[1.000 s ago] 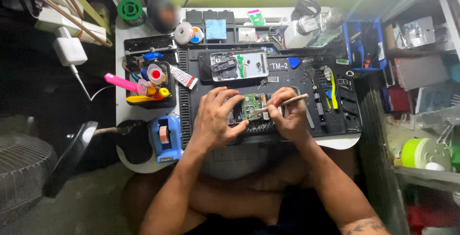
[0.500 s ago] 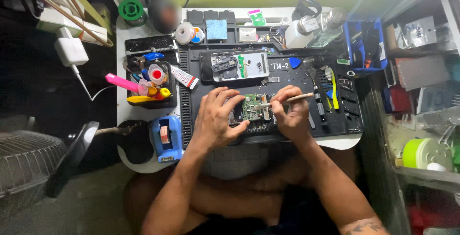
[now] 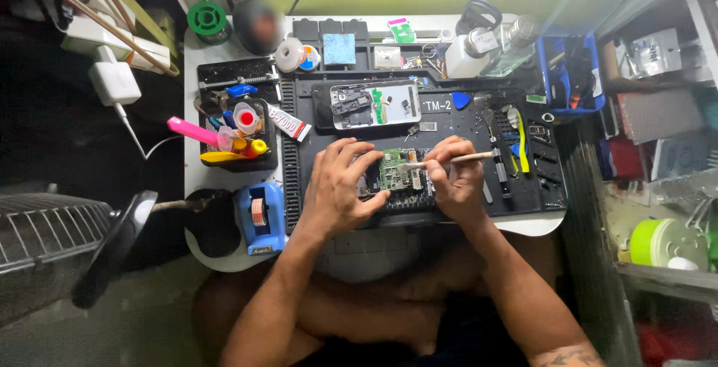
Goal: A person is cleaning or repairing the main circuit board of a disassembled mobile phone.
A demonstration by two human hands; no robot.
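Observation:
A small green circuit board [image 3: 396, 172] lies on the black work mat [image 3: 449, 120] in front of me. My left hand [image 3: 340, 187] rests on the board's left edge and steadies it with its fingers. My right hand [image 3: 456, 180] grips a thin wooden-handled brush [image 3: 449, 160], whose tip touches the board's right part. An opened phone body [image 3: 366, 104] lies on the mat just behind the board.
A blue tape dispenser [image 3: 260, 215] stands at the table's front left. A black holder [image 3: 235, 131] with pink and yellow tools is on the left. Bottles [image 3: 486, 43] and a blue bin [image 3: 566, 75] stand at the back right. Shelves crowd the right side.
The brush tip has shifted slightly over the board. Both hands stay in about the same place.

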